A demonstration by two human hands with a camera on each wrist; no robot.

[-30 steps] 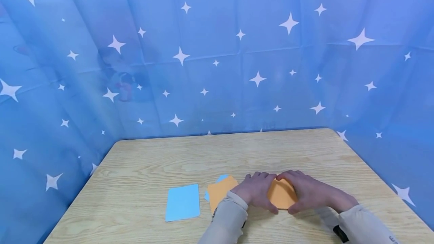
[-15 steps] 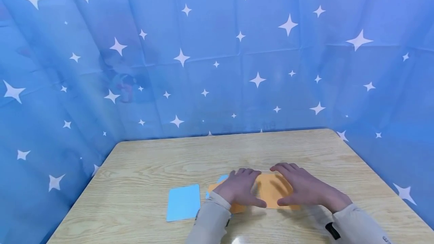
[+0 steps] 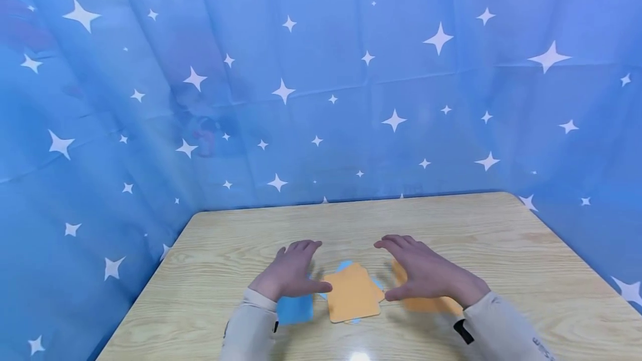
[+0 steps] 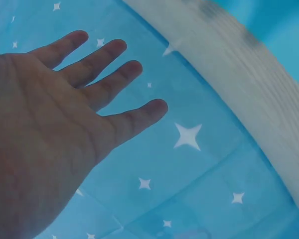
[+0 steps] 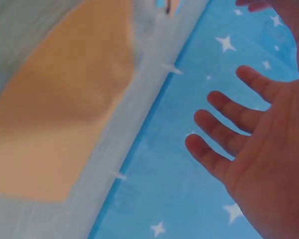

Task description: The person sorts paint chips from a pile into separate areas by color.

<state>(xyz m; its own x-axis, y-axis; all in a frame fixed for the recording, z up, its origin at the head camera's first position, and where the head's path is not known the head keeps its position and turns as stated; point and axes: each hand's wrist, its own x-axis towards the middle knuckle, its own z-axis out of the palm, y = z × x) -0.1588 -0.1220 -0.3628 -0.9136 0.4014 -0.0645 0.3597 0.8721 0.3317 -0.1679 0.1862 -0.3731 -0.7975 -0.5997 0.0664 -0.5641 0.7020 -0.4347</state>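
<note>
On the wooden table (image 3: 261,227), a skewed orange-and-blue pile (image 3: 353,293) lies between a blue square (image 3: 296,312) and an orange square (image 3: 432,305), probably set centrally to suit both hands' reach. Well apart, palms empty and fingers spread loosely, the left hand (image 3: 291,273) hovers by the blue square, the right hand (image 3: 426,269) above the orange one.

One left hand (image 3: 290,273) is hovering over one visible blue square (image 3: 296,311), one right hand (image 3: 423,271) over one visible orange square (image 3: 425,305). Between them one mixed pile (image 3: 353,294) is lying, overlap hiding its count. One table (image 3: 241,238) is showing beneath, one curtain (image 3: 331,127) beyond.
</note>
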